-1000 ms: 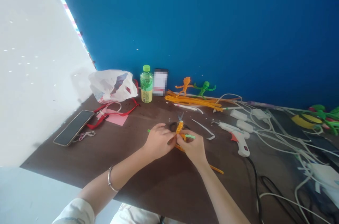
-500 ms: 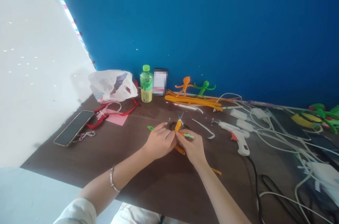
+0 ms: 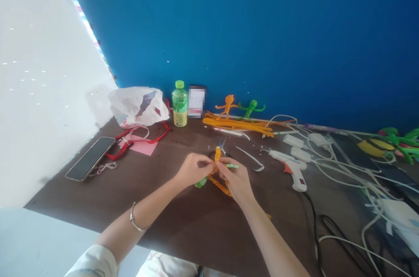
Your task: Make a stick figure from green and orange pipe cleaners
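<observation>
An orange coiled pipe-cleaner piece stands up between my fingertips over the middle of the brown table. My left hand pinches it from the left, thumb and forefinger together. From the right, my right hand grips the same piece with closed fingers. A twisted orange length hangs below the hands. Pale green tips stick out by my right fingers, and a green piece shows under my left hand. Just behind lie scissors with parted blades, their handles partly hidden.
Orange stems and two small figures, orange and green, are at the back. A bottle and plastic bag stand left of them. A phone lies left; a glue gun and tangled cables are right.
My left hand has turned, its thumb and forefinger now showing in a pinch. The orange piece has shifted slightly left and stands straighter. The green piece now shows below my left hand.
</observation>
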Motion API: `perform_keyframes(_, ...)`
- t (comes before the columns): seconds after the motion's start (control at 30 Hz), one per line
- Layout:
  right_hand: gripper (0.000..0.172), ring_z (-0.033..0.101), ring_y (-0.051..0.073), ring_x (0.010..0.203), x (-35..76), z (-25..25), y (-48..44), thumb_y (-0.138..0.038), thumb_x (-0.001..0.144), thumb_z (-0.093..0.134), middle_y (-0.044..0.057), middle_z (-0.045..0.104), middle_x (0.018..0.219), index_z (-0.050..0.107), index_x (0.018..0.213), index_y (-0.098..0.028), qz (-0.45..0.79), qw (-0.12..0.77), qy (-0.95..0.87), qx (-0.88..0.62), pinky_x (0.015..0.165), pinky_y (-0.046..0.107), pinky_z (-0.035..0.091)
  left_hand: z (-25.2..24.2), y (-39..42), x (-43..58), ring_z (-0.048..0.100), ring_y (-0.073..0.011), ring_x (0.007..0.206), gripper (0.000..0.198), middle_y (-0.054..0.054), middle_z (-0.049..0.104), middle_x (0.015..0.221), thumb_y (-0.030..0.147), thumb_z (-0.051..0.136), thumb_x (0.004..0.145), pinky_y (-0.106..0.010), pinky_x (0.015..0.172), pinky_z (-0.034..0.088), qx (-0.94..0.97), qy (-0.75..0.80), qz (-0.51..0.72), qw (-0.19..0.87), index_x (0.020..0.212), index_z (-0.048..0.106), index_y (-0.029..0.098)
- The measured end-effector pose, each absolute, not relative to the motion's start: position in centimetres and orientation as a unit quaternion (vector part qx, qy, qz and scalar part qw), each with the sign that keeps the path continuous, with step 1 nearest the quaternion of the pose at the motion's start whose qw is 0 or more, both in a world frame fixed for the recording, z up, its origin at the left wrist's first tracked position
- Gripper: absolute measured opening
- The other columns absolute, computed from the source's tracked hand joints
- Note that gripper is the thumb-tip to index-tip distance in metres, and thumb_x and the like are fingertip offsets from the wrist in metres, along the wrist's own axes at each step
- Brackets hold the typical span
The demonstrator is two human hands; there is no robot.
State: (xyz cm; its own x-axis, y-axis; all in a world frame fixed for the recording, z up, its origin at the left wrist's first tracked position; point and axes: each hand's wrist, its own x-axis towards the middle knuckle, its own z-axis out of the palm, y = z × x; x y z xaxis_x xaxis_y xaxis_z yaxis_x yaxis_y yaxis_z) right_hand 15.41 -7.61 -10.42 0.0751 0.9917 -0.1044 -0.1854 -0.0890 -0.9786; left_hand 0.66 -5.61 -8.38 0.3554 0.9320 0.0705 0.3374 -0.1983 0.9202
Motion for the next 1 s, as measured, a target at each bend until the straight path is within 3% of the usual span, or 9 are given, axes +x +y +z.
perform_keyframes(0.4,0.029,0.028,0.006,0.045,15.1,-9.1,-8.0,-0.042,0.061,0.068,-0.006,0.035,0.048,0.058,0.069,-0.017,0.588,0.523,-0.416,-0.455,0.044,0.023,0.023,-8.4,-5.3,0.6,0.059,-0.0129,0.059,0.016,-0.006,0.064,0.065,0.022,0.054,0.068,-0.022,0.055,0.048,0.651,0.459,0.333,0.504,0.069,0.065,0.011)
perform_keyframes(0.83,0.018,0.030,0.005,0.048,15.4,-10.1,-7.5,-0.032,0.063,0.069,-0.003,0.044,0.062,0.063,0.067,-0.015,0.603,0.511,-0.440,-0.426,0.043,0.023,0.018,-8.7,-5.2,0.8,0.054,-0.0101,0.054,0.015,-0.003,0.059,0.062,0.023,0.051,0.071,-0.020,0.052,0.044,0.663,0.452,0.303,0.515,0.067,0.058,0.011)
perform_keyframes(1.0,0.023,0.029,0.005,0.047,15.6,-10.1,-7.3,-0.035,0.061,0.070,-0.004,0.043,0.058,0.061,0.066,-0.014,0.623,0.479,-0.438,-0.436,0.043,0.022,0.018,-9.6,-4.7,0.8,0.051,-0.0087,0.051,0.019,-0.001,0.055,0.056,0.029,0.056,0.069,-0.020,0.051,0.041,0.617,0.427,0.299,0.590,0.065,0.058,0.010)
